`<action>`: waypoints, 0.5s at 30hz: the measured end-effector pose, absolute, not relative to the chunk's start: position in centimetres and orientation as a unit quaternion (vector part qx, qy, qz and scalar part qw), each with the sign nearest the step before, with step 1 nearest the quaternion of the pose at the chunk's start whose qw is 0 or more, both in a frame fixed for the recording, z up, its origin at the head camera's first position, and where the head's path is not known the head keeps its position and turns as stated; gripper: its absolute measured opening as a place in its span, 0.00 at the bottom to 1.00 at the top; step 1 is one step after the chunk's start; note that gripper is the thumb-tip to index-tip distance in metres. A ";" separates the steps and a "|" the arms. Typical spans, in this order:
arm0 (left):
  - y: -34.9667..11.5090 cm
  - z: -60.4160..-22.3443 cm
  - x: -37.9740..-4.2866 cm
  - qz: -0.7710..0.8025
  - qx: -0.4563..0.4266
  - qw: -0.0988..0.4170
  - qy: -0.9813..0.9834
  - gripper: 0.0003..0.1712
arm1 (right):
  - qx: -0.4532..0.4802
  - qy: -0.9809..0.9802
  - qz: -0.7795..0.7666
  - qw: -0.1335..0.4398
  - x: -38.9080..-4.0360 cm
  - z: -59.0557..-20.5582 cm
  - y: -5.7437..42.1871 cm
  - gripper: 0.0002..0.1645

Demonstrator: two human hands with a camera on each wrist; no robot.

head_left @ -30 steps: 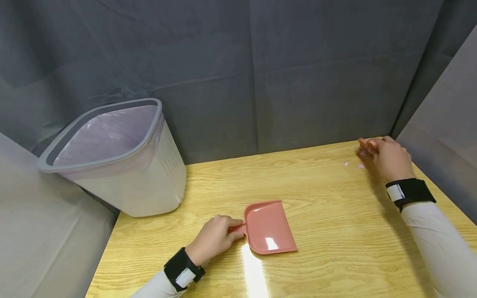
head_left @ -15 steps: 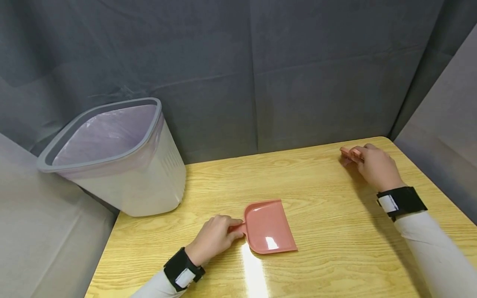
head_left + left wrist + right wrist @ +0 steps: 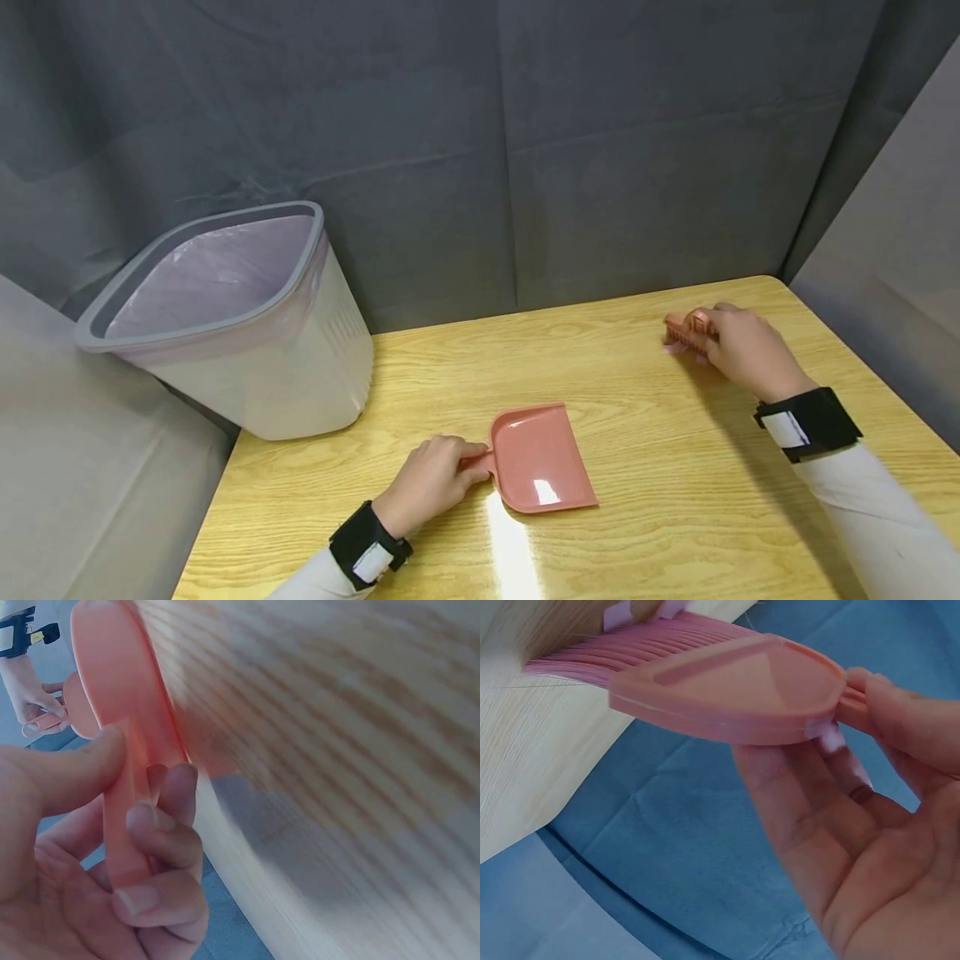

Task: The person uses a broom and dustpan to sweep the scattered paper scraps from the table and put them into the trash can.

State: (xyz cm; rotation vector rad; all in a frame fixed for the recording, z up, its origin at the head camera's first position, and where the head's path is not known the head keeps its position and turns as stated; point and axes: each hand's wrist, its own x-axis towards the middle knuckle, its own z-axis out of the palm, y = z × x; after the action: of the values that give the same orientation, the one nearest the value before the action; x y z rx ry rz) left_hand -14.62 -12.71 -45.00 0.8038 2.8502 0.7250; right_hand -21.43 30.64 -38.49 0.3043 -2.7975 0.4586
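My left hand (image 3: 429, 485) grips the short handle of a pink dustpan (image 3: 542, 458), which lies on the wooden table with its wide edge facing right. In the left wrist view, thumb and fingers close round the handle (image 3: 129, 817). At the back right, my right hand (image 3: 753, 350) holds a small pink brush (image 3: 684, 333) by its handle. The right wrist view shows the brush's bristles (image 3: 637, 649) against the tabletop, with small pale pink scraps (image 3: 617, 615) beside them. Part of the brush handle is hidden by the thumb.
A pale bin (image 3: 300, 367) with a grey rim and a thin liner stands at the table's left. Behind the table (image 3: 450, 375) hangs a dark grey cloth (image 3: 420, 167). Lighter cloth walls (image 3: 900, 250) stand on both sides.
My right hand has moved left and then slightly nearer with the brush, and the pink scraps have moved left along with it. The left hand and dustpan have stayed put.
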 end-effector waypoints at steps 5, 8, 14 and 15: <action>-12.8 -45.0 -14.6 0.237 0.263 0.046 0.934 0.18 | 0.114 -0.973 0.162 0.118 -20.7 -37.9 30.1 0.08; -12.8 -45.0 -14.6 0.236 0.263 0.046 0.934 0.19 | 0.125 -0.973 0.165 0.103 -20.3 -37.5 29.7 0.05; -12.9 -44.9 -14.6 0.234 0.260 0.044 0.936 0.18 | 0.147 -0.968 0.194 0.066 -19.3 -36.7 28.8 0.04; -12.9 -44.9 -14.6 0.234 0.260 0.044 0.936 0.18 | 0.150 -0.967 0.198 0.062 -19.1 -36.6 28.5 0.03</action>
State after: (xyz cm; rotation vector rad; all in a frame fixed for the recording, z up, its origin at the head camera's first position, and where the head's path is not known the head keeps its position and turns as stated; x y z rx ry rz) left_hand -14.55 -12.91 -44.93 0.7953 2.8606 0.7164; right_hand -19.13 28.55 -36.60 0.4531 -2.9231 0.5995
